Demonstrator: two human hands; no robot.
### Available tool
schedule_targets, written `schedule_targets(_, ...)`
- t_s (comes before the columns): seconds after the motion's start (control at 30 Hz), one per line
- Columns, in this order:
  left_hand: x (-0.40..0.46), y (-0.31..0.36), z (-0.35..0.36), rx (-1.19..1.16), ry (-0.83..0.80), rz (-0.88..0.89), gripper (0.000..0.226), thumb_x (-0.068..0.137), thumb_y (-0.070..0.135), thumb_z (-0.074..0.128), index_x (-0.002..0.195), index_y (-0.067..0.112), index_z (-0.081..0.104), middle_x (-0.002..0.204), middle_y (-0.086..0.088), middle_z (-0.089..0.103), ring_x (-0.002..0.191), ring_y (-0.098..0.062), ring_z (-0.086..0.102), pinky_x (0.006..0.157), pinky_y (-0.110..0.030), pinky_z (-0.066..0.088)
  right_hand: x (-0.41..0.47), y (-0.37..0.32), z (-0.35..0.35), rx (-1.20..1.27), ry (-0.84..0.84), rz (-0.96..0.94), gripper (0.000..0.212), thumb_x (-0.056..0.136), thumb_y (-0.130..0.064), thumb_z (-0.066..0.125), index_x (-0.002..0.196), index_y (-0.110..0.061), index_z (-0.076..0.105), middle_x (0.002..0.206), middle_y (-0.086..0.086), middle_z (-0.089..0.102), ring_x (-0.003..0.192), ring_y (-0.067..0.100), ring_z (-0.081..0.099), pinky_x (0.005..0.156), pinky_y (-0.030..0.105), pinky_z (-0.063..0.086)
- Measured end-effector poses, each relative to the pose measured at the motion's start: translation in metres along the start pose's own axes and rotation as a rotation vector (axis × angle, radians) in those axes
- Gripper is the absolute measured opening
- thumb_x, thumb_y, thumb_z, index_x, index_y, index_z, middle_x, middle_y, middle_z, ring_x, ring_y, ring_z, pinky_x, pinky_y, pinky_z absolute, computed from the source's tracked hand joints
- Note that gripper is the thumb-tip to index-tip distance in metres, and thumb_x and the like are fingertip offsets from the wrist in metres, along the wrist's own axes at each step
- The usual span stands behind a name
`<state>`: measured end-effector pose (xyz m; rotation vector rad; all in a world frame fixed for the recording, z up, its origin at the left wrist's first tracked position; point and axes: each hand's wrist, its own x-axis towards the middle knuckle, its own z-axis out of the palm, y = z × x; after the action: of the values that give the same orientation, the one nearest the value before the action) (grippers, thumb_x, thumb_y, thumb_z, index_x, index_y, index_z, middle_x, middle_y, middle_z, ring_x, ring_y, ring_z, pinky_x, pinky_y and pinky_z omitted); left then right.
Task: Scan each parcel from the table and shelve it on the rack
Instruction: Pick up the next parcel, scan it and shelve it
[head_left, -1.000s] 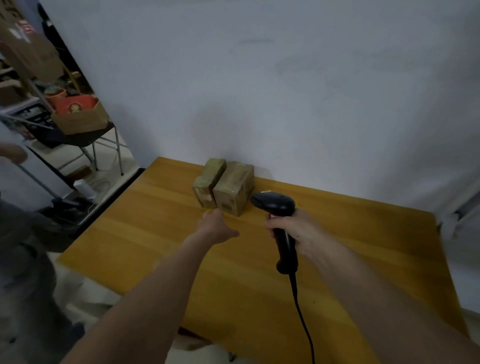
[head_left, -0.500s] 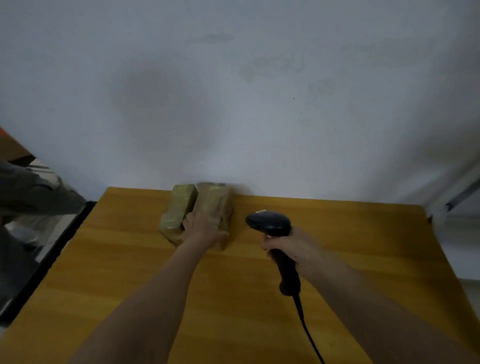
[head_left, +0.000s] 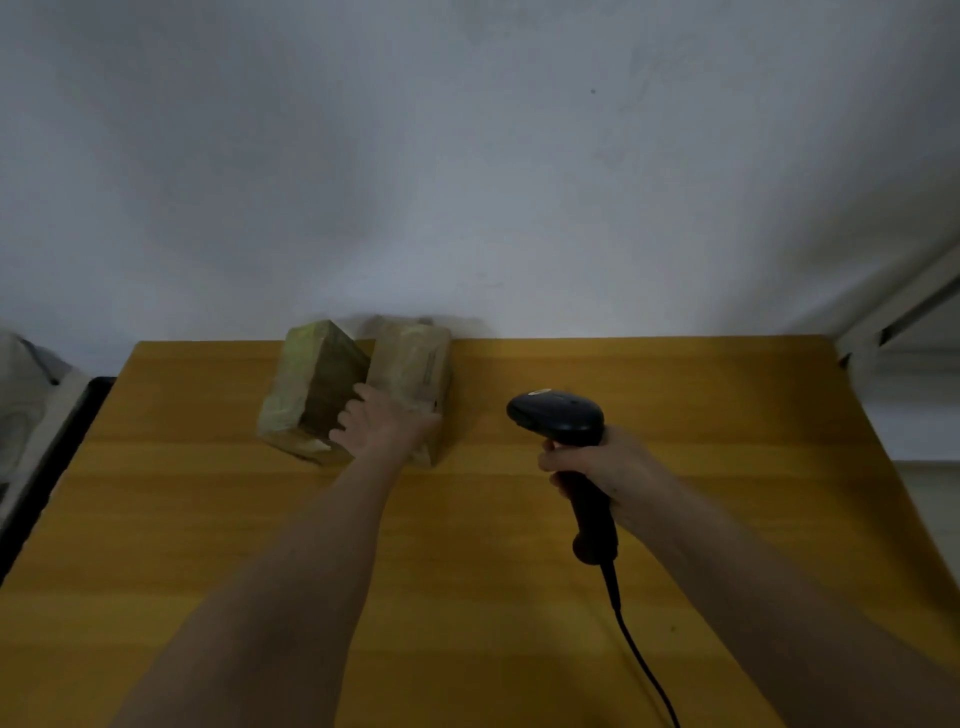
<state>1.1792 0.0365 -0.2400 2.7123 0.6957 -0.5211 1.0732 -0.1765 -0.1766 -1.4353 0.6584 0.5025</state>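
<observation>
**Picking up a parcel for scanning**

Two parcels stand side by side at the desk's (head_left: 675, 395) far edge by the wall. Left hand (head_left: 382, 426) reaches between them, fingers curled onto the right parcel (head_left: 415, 364), beside the left parcel (head_left: 317, 384). Right hand (head_left: 602, 462) grips the scanner (head_left: 558, 415). Next, probably: lift the parcel, turn its label toward the scanner. No containers or rack visible.

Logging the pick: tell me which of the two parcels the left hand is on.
The right-hand parcel, paler with a printed side label; the left hand grips its near end. The greenish parcel sits beside it.
</observation>
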Motion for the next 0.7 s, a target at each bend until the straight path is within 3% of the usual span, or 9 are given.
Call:
schedule_targets(0.27,-0.085,0.005,0.053,0.302,0.434,0.832,0.083,0.063,0.042,0.081,0.13,0.013,0.043,0.124,-0.012,0.051,0.111,-0.028,0.049,0.095,-0.041,0.042,-0.014,0.008,-0.031,0.053,0.146,-0.028,0.015,0.073,0.003,0.075,0.085,-0.002,0.067,0.077,0.012,0.063,0.071,0.027,0.06,0.07,0.04,0.051)
schedule_targets(0.33,-0.111,-0.001,0.076,0.355,0.436,0.95,0.073,0.069,0.034,0.079,0.13,0.014,0.044,0.125,-0.013,0.051,0.109,-0.027,0.051,0.094,-0.04,0.046,-0.02,0.015,-0.041,0.069,0.182,-0.032,0.016,0.074,0.003,0.074,0.087,-0.001,0.066,0.077,0.013,0.063,0.072,0.028,0.06,0.068,0.039,0.05)
schedule_targets(0.43,-0.136,-0.011,0.105,0.42,0.245,0.98,0.069,0.081,0.025,0.071,0.139,0.016,0.034,0.135,-0.012,0.041,0.116,-0.026,0.044,0.1,-0.038,0.041,-0.028,0.028,-0.049,0.095,0.229,0.005,0.017,0.075,0.005,0.072,0.089,-0.001,0.065,0.077,0.014,0.061,0.073,0.028,0.058,0.067,0.038,0.05)
schedule_targets(0.53,-0.139,-0.005,0.11,0.384,0.158,0.961,0.067,0.081,0.041,0.069,0.136,0.018,0.036,0.133,-0.01,0.042,0.116,-0.025,0.042,0.101,-0.039,0.036,-0.034,0.039,-0.052,0.119,0.231,0.041,0.017,0.076,0.005,0.07,0.091,-0.001,0.064,0.085,0.017,0.06,0.077,0.03,0.056,0.07,0.04,0.049)
schedule_targets(0.6,-0.129,0.008,0.1,0.296,0.175,0.953,0.065,0.076,0.058,0.068,0.125,0.019,0.047,0.126,-0.005,0.046,0.113,-0.023,0.044,0.101,-0.039,0.035,-0.036,0.044,-0.054,0.128,0.226,0.056,0.02,0.077,0.005,0.069,0.095,0.0,0.065,0.089,0.018,0.06,0.079,0.029,0.057,0.072,0.039,0.051)
schedule_targets(0.7,-0.102,0.029,0.08,0.036,0.111,0.748,0.066,0.079,0.059,0.065,0.128,0.019,0.048,0.131,-0.003,0.048,0.118,-0.023,0.046,0.102,-0.043,0.039,-0.038,0.051,-0.053,0.164,0.212,0.067,0.023,0.077,0.003,0.07,0.099,0.0,0.065,0.092,0.017,0.061,0.082,0.028,0.058,0.076,0.038,0.053)
